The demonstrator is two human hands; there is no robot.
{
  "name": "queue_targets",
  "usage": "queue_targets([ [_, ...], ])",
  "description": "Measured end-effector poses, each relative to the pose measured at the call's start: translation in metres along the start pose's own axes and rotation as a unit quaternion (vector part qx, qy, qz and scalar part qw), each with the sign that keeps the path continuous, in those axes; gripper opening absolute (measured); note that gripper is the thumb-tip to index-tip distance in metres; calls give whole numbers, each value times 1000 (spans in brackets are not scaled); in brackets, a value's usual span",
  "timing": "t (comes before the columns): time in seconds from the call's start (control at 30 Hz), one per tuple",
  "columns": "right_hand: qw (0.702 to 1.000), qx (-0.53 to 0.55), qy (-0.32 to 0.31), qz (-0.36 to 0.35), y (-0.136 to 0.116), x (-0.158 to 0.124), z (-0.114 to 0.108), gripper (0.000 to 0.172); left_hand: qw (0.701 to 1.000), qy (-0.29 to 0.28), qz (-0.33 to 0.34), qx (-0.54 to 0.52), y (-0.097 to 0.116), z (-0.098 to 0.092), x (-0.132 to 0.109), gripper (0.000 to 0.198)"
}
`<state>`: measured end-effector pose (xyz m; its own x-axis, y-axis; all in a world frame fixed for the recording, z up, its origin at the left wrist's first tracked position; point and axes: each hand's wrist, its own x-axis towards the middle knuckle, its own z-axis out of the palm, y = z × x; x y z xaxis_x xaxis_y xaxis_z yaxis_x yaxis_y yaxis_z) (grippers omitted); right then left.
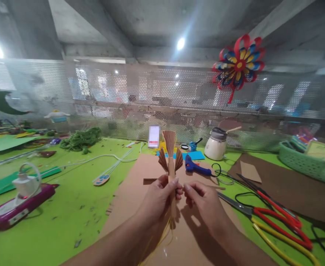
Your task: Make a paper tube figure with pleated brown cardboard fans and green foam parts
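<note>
A brown paper craft piece (171,166) stands upright in front of me, a rolled stem with pleated fans at its top and on both sides. My left hand (162,192) is closed around the stem, thumb in front. Just to its right, my right hand (199,195) has thumb and index finger pinched together; whether anything thin is between them is too small to make out. Yellow string (166,234) hangs below the stem. A brown cardboard sheet (134,188) lies under both hands, with a dark pleated strip (149,181) on it behind the left hand.
To the right lie a blue glue gun (197,167), red-handled scissors (281,225) and yellow-handled pliers or scissors (284,242). A green basket (303,162) and a white jug (215,146) stand farther back. At left are a purple power strip (20,208) and green stems (81,139).
</note>
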<state>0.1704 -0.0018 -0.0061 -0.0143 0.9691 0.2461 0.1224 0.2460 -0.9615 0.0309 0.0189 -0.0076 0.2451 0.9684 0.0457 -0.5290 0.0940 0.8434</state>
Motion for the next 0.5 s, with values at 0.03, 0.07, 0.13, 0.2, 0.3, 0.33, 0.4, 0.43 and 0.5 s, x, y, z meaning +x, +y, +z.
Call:
queue_targets([
  [0.03,1000,-8,-6,-1,-1,-1,2,37,1000,2,-4,-3,1,-1,0,26],
  [0.07,1000,-17,-10,-2,-1,-1,3,38,1000,0,-6,-5,1,-1,1,26],
  [0.13,999,-36,-13,-4,-2,-2,4,39,1000,-7,-7,-8,2,-3,1,25],
  [0.2,999,-46,-12,-5,-3,-2,4,40,1000,-12,-4,-10,2,-5,2,23],
  [0.3,999,-42,-10,-1,-2,-2,5,39,1000,-8,-7,-12,2,-7,3,24],
  [0.33,999,-36,-13,4,-1,-3,5,39,1000,-1,-10,-11,3,-7,4,25],
  [0.4,999,-20,-22,16,1,-3,7,40,1000,18,-16,-10,4,-7,4,27],
  [0.43,999,-14,-27,18,3,-3,8,40,999,29,-13,-7,4,-7,4,27],
  [0.5,999,-10,-37,12,5,-2,9,40,999,37,-11,-3,6,-7,4,26],
])
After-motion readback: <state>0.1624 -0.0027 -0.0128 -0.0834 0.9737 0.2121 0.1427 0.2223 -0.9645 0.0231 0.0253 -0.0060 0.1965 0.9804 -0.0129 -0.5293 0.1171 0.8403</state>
